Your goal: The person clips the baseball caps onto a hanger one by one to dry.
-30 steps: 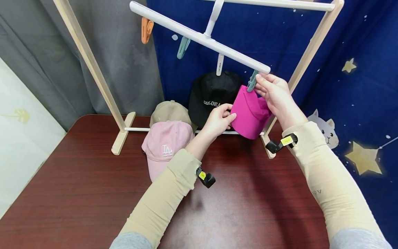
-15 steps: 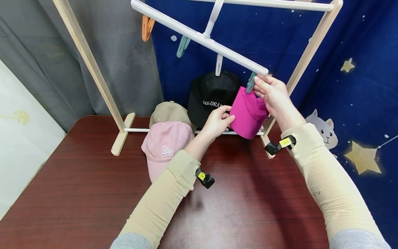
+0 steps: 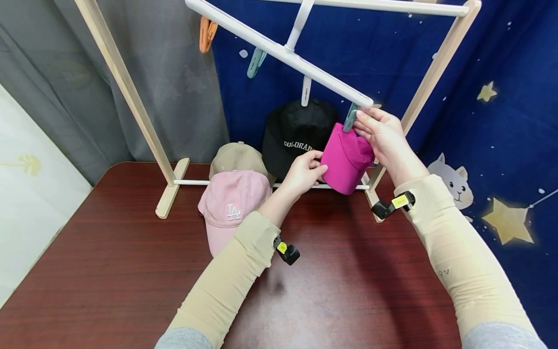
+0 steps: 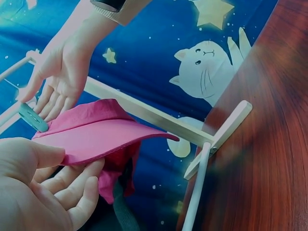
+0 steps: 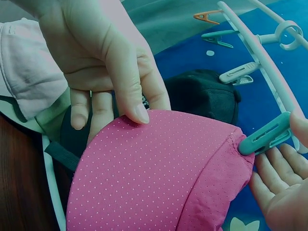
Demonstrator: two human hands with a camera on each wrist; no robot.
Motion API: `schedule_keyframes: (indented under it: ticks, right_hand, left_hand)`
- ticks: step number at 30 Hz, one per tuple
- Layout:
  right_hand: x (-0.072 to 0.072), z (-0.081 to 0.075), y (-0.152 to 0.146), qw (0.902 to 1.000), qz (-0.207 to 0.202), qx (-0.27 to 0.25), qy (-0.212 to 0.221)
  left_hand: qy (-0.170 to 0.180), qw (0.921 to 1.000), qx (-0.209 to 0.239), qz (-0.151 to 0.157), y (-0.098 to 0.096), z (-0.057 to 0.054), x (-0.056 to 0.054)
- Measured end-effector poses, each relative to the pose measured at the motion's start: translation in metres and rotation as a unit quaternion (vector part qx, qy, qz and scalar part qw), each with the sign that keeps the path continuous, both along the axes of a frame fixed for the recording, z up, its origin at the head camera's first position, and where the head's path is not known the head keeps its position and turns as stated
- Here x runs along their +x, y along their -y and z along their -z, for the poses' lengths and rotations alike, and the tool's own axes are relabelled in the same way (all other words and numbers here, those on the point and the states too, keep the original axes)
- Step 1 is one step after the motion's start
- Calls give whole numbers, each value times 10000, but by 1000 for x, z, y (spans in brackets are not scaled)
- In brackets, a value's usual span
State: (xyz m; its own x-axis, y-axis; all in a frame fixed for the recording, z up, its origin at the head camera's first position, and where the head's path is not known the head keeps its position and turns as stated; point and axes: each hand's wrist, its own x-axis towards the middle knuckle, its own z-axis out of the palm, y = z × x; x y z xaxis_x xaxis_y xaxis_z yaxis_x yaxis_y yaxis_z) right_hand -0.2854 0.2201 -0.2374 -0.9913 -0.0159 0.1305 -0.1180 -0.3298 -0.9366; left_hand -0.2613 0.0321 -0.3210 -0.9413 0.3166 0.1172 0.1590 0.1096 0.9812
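A magenta cap [image 3: 346, 160] with a dotted brim [image 5: 144, 168] hangs at the right end of the white hanger [image 3: 279, 51]. My left hand [image 3: 302, 172] pinches the brim's edge, thumb on one face and fingers behind it. My right hand [image 3: 383, 132] pinches the tail of a teal clip [image 3: 350, 118], thumb on one side and fingers on the other. The clip's tip overlaps the cap's edge near the brim's corner in the right wrist view. In the left wrist view the cap's crown [image 4: 115, 163] sags below the brim, with a dark strap [image 4: 124, 211] dangling.
A black cap [image 3: 301, 128], a beige cap [image 3: 240, 156] and a pink cap [image 3: 235, 198] sit on the table [image 3: 109, 271] around the wooden rack [image 3: 126, 92]. Orange [image 3: 207, 35], teal [image 3: 256, 63] and white clips [image 3: 306, 91] hang along the tilted hanger.
The hanger's right end has dipped slightly and its left end has risen. My right hand, the clip and the top of the magenta cap have moved a little down and left.
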Motion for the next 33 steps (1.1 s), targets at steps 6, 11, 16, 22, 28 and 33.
schedule_keyframes:
  ticks: [6, 11, 16, 22, 28, 33]
  right_hand:
    - [-1, 2, -1, 10000, -10, -7, -57]
    - [0, 4, -1, 10000, 7, 35, -60]
    - [0, 5, -2, 10000, 31, 75, -46]
    - [0, 6, -2, 9999, 51, 131, -68]
    - [2, 9, -3, 9995, 66, 276, -121]
    - [3, 11, -4, 9975, 218, 626, -232]
  left_hand:
    - [37, 10000, 3, -23, 1, 1, 1]
    - [66, 10000, 61, -8, 2, 3, 0]
    - [18, 10000, 52, -39, 4, 5, -2]
    - [19, 10000, -60, -65, 7, 8, -3]
    - [52, 9998, -148, -137, 9, 8, -3]
    - [181, 9993, -224, -234, 12, 10, -2]
